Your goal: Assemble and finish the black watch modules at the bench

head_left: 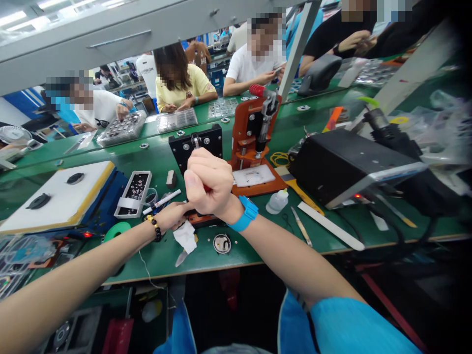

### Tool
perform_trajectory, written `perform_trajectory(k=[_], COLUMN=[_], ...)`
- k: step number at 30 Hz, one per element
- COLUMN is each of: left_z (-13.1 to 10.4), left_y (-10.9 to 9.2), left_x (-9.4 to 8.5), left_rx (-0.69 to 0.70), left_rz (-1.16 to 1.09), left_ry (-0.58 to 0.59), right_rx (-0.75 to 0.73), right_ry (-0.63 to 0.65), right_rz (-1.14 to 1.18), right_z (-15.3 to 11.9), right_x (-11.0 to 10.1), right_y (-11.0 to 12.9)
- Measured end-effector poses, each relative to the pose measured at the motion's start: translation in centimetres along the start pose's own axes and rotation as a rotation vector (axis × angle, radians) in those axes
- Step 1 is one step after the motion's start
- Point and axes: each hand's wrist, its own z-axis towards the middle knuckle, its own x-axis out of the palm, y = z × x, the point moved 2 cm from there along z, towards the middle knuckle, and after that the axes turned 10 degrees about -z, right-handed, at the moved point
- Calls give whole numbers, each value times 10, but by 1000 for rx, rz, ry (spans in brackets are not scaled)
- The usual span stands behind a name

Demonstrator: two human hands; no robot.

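My right hand [209, 181] is closed in a fist round the lever handle of a black hand press [214, 139]; a bit of red shows between the fingers. Low beside the press's orange base [202, 220], my left hand [174, 216] reaches in with its fingers drawn together. Their tips, and whatever they hold, are hidden behind the right fist. A crumpled white tissue [185, 237] lies just below the left hand, over a blade. On the green bench in front of the press is a round watch-like part [221, 243] with its inside showing.
A second, orange press [254, 132] stands behind on the right. Nearby are a squeeze bottle [277, 201], a yellow-handled brush [300, 189], a knife [301, 227] and a black box [346, 157]. A parts tray [133, 193] and white-topped blue box [59, 191] lie left. Co-workers sit opposite.
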Motion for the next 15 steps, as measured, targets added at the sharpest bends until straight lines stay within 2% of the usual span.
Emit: perform_trajectory(k=[15], left_z=[-1], left_y=[-1], left_x=[0], left_rx=[19], left_rz=[20], left_ry=[4], right_rx=[4], right_ry=[-17], right_rz=[26], right_z=[0], right_x=[0], right_y=[1])
